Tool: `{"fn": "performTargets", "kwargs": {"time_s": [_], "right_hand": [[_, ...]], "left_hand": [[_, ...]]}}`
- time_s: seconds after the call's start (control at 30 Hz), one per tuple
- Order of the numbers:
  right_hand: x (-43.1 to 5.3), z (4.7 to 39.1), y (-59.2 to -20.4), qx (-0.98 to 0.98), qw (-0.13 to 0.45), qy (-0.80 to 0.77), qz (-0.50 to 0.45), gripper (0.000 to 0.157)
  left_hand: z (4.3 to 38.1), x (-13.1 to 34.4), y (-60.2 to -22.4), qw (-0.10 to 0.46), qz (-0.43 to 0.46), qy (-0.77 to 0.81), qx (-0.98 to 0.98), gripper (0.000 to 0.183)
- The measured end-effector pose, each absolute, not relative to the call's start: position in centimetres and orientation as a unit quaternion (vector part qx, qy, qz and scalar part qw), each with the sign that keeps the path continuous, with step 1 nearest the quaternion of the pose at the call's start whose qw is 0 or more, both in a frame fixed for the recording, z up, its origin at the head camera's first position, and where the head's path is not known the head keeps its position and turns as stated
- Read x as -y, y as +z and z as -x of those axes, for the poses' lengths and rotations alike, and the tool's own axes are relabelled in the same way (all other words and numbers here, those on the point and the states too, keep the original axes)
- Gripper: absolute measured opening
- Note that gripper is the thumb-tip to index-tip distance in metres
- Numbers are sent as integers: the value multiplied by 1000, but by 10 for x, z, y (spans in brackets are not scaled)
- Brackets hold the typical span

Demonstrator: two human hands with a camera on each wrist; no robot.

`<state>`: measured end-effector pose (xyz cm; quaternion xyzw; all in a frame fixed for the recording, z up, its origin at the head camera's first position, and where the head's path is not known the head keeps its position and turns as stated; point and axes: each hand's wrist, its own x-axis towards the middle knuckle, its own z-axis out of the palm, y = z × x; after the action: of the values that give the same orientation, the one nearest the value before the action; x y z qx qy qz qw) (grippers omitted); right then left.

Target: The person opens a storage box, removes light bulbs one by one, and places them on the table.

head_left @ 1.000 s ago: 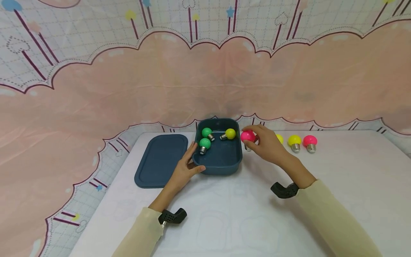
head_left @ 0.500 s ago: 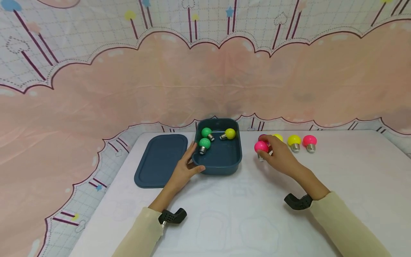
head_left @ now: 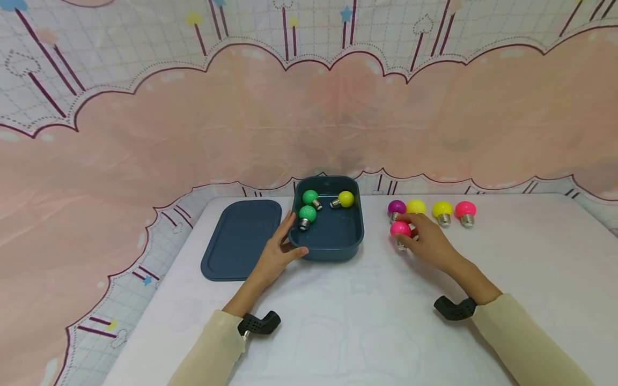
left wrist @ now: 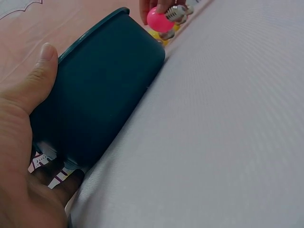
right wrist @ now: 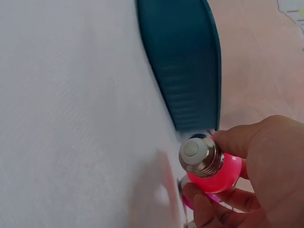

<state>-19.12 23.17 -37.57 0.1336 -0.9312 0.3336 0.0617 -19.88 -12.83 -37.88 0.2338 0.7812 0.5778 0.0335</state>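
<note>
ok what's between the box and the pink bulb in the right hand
Only bare white tabletop lies between the box and pink bulb, in the head view.

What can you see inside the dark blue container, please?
A green bulb, a second green bulb in front of it and a yellow bulb lie inside the container. What lies directly beneath them cannot be seen.

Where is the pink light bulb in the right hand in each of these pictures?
Head: the pink light bulb is right of centre, held by the right hand.
Left wrist: at the top, just right of centre.
Right wrist: lower right of centre.
Shared landmark: the dark blue box.
</note>
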Motion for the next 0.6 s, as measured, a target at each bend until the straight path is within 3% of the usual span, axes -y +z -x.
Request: {"fn": "performTargets", "kwargs": {"time_s": [0.6], "right_hand": [[-229,197,-393,926,70,345,-134,47]], "left_hand": [[216,134,-408,5,-243,578,-779,90]]}}
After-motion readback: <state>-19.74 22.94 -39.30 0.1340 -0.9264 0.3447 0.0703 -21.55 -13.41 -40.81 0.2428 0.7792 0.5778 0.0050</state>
